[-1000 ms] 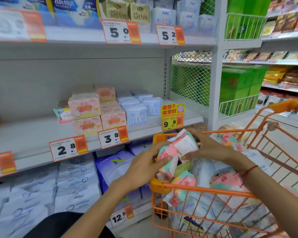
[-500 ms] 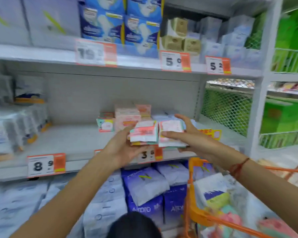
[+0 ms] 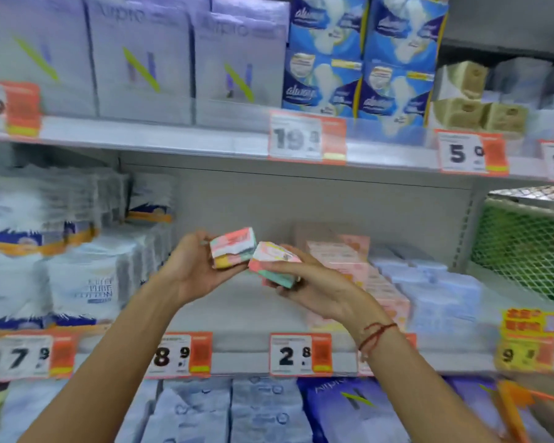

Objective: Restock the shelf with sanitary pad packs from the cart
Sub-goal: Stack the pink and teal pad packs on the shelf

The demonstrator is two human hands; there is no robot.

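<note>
Packs are out of the cart and up at shelf height, one small bundle in each hand, but none of this load is set down yet. The left hand (image 3: 194, 271) grips a pink, white and yellow pad pack (image 3: 233, 247) with thumb and fingers curled round its end; the right hand (image 3: 314, 287) holds a second pink and teal pack (image 3: 274, 263) the same way, tilted, its corner just beside the first. Both hover over the bare middle stretch of the middle shelf (image 3: 237, 311), above the front edge with its price tags. To the right along that shelf, pink boxed packs (image 3: 349, 260) already stand in a stack, with pale blue packs (image 3: 435, 282) further toward the right end; white cotton packs (image 3: 77, 282) fill the left end. Only an orange corner of the cart (image 3: 512, 407) shows at the lower right, so how much stock remains in it cannot be told. Judging from the gap, the restock looks partly done: these two packs need placing, probably beside the pink stack, and more trips seem likely.
</note>
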